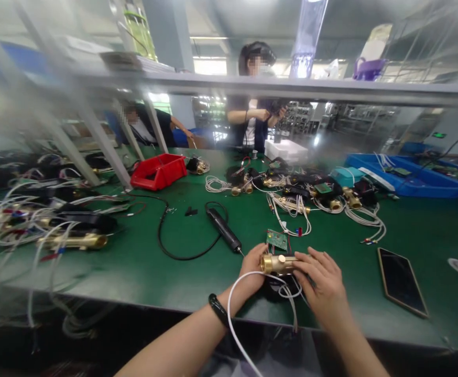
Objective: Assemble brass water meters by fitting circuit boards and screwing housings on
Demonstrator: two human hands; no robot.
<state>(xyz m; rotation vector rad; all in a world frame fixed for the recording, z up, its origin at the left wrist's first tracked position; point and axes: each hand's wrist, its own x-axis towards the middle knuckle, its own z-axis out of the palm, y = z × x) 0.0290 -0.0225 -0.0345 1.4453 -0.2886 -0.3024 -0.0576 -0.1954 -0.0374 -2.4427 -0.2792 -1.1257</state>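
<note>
1. The left hand (254,264) is closed around the left end of one brass pipe (274,265); the fingers of the right hand (325,283) lie along its right end, and I cannot tell whether they clamp it.
2. The pipe is held roughly level near the front edge of the table (134,272). I'd bear its weight with the left and steady it lightly with the right.
3. One circuit board (278,240) sits just beyond it: keep knuckles off, and keep the long white wire (229,309) from snagging.
4. Farther out: one black screwdriver (223,229), one phone (402,280), one red bin (166,175).
5. Other brass pipes (75,241): several, too tangled to count.
6. Two people (239,118) across the table.
</note>
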